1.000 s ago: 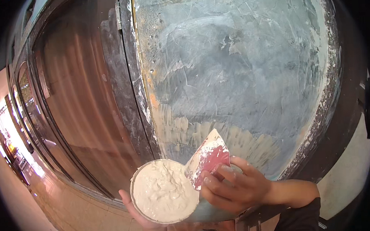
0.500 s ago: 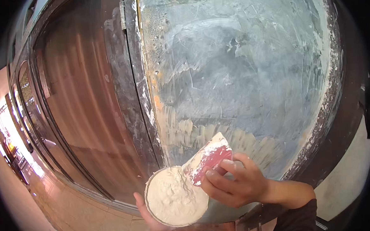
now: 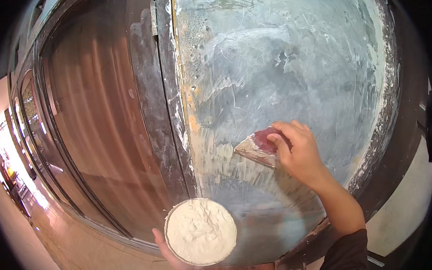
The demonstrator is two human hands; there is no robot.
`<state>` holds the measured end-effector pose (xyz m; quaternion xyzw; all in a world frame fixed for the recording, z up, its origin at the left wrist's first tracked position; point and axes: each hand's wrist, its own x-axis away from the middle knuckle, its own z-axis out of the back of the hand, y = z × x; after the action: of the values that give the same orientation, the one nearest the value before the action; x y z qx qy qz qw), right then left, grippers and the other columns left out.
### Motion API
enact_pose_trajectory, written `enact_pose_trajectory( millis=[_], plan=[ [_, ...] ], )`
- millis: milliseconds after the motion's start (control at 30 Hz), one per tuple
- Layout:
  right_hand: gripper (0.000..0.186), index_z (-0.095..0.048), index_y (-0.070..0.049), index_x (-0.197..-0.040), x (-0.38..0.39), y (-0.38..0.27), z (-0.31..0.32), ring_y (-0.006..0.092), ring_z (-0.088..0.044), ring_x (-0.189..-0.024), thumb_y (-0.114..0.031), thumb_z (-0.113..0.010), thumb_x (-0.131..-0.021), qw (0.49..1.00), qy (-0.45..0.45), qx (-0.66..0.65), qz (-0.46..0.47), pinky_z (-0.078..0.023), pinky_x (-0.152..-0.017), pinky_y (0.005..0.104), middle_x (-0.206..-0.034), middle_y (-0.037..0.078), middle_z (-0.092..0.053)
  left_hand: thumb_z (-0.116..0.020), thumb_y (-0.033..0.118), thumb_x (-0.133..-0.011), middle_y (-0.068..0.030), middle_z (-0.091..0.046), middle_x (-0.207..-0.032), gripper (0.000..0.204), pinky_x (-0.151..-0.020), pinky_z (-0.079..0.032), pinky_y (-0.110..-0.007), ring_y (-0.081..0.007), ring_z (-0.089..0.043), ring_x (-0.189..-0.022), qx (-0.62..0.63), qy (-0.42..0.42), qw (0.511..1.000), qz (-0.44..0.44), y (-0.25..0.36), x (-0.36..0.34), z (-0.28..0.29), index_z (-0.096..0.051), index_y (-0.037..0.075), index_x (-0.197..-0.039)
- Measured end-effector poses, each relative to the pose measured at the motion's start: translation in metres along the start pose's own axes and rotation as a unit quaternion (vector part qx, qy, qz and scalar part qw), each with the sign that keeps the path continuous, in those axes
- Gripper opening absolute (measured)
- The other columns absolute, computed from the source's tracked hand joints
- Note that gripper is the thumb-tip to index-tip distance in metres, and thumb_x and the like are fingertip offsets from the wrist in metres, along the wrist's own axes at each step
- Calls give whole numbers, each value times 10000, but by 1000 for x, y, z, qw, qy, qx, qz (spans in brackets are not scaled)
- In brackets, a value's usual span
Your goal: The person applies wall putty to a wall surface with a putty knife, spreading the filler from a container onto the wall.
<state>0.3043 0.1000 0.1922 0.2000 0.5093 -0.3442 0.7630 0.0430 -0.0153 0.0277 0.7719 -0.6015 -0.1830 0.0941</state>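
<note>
My right hand grips a flat red putty spreader, its edge coated with cream putty. The spreader's edge lies against or very close to the wall, over a band of pale streaks on the grey-blue surface. Lower down, my left hand supports a round tub of cream putty from its left side and below. Most of the left fingers are hidden under the tub. Ridges and hollows mark the putty's surface.
Left of the wall stands a dark wooden frame with a hinge, beside a brown panelled door or window. A chipped dark border curves along the wall's right side. Tiled floor shows at lower left.
My right hand has moved up from above the tub to the wall, turning the spreader so its coated edge points down and left. The tub stays low in my left hand.
</note>
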Motion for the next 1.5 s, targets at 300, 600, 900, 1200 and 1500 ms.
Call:
enact_pose_trajectory(
  millis=[300,600,900,1200,1500],
  plan=[
    [145,-740,-76,-1075,-9,0,-8,260,-623,-790,-162,-727,-959,999,12,-12,-36,-411,-756,401,-850,53,-714,-358,755,-1013,-179,-562,-1513,888,-1130,-469,-543,-384,-565,-1347,-8,-38,999,-37,9,-5,3,-529,32,-1498],
    [165,-741,-61,-1090,-13,0,-2,251,-638,-832,-170,-724,-966,995,19,-35,-88,-383,-808,394,-914,52,-743,-367,753,-1009,-181,-563,-1512,886,-1114,-481,-557,-396,-569,-1342,18,-19,1000,-15,12,-12,7,-527,33,-1500],
    [146,-745,-99,-1078,-15,-4,-8,232,-622,-812,-204,-705,-984,998,19,23,-57,-346,-821,394,-875,22,-741,-370,766,-1000,-185,-561,-1517,902,-1108,-482,-571,-407,-580,-1333,33,0,999,-8,9,-15,14,-530,31,-1498],
    [148,-744,-86,-1068,-4,-5,-15,222,-592,-805,-206,-706,-989,998,6,67,-5,-304,-844,394,-857,22,-732,-331,763,-1015,-182,-562,-1517,902,-1102,-487,-586,-405,-579,-1334,65,-73,995,13,17,-10,9,-517,34,-1512],
    [130,-748,-108,-1061,4,-6,-9,208,-603,-809,-204,-712,-982,998,2,40,-45,-307,-848,395,-882,20,-733,-342,756,-1016,-182,-578,-1498,889,-1097,-499,-570,-396,-593,-1322,13,-40,999,-9,17,-6,2,-524,34,-1502]
  ],
)
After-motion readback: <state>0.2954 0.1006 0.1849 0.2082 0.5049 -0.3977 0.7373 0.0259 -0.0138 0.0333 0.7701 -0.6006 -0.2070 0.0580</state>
